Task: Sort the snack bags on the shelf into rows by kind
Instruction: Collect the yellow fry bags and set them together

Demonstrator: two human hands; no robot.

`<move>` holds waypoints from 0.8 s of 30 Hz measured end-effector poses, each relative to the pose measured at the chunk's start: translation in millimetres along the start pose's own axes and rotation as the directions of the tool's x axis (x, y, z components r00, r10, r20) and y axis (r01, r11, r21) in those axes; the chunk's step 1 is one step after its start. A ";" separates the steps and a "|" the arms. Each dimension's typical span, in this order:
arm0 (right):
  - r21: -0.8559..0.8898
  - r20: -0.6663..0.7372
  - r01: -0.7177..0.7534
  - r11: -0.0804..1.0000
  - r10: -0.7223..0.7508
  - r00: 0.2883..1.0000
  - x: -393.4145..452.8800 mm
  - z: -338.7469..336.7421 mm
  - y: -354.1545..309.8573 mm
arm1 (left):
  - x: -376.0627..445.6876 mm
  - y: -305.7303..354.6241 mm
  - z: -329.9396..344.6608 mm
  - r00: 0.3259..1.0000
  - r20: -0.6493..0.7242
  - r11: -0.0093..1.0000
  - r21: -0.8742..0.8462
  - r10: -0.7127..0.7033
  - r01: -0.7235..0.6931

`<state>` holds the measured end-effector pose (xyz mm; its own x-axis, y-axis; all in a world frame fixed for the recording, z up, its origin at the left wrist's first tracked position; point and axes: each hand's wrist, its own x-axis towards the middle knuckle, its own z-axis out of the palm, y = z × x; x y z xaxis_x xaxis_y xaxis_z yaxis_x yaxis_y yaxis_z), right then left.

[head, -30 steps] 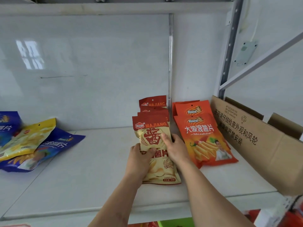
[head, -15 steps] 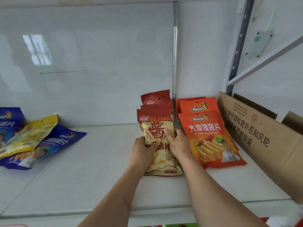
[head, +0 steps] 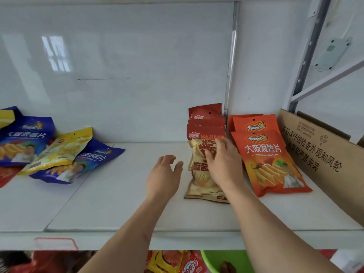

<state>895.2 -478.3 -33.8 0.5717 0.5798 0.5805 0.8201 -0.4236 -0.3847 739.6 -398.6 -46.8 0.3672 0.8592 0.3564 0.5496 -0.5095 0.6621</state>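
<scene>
The right hand (head: 223,164) lies on the front MAJIANG bag (head: 201,170), its fingers loosely bent over the printed face; whether its grip pinches the bag or only presses on it cannot be told from the head view. The left hand (head: 164,175) hovers just left of that bag, apart from it, its grip loose with fingers relaxed and holding nothing.

The front MAJIANG bag is flat on the white shelf (head: 118,194), at the head of a row of red MAJIANG bags (head: 205,115) that overlap back toward the rear wall. Just to the right, touching or nearly so, runs a row of orange chip bags (head: 269,162), the front one lying flat, the others overlapped behind it. A brown cardboard box (head: 315,150) stands at the shelf's right end beside the orange row.

Well apart, at the left end of the shelf, lies an unsorted heap: a yellow chip bag (head: 61,149) across a blue chip bag (head: 86,160), with another blue bag (head: 23,138) behind them.
</scene>
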 end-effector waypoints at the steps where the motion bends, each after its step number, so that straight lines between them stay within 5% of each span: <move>1: -0.050 0.000 0.061 0.997 -0.061 0.998 -3.6 2.0 -11.3 | -0.7 -9.6 -9.6 0.998 -0.020 0.992 0.111 0.056 -0.054; 7: -0.103 0.103 0.312 0.945 -0.302 0.948 -32.4 31.3 -91.5 | 3.9 -78.3 -68.4 0.913 -0.062 0.808 0.494 0.402 -0.322; 12: -0.039 0.218 0.397 0.917 -0.380 0.899 -58.9 57.6 -178.1 | 1.5 -130.9 -139.1 0.913 -0.032 0.728 0.616 0.406 -0.302; 24: 0.040 0.279 0.408 0.912 -0.402 0.872 -68.3 111.7 -348.0 | 9.7 -248.2 -263.9 0.940 -0.096 0.788 0.577 0.326 -0.214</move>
<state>573.2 -292.8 -19.7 0.1752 0.8701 0.4606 0.9822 -0.1222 -0.1428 408.7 -251.3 -33.6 0.4523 0.6465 0.6143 0.7877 -0.6126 0.0647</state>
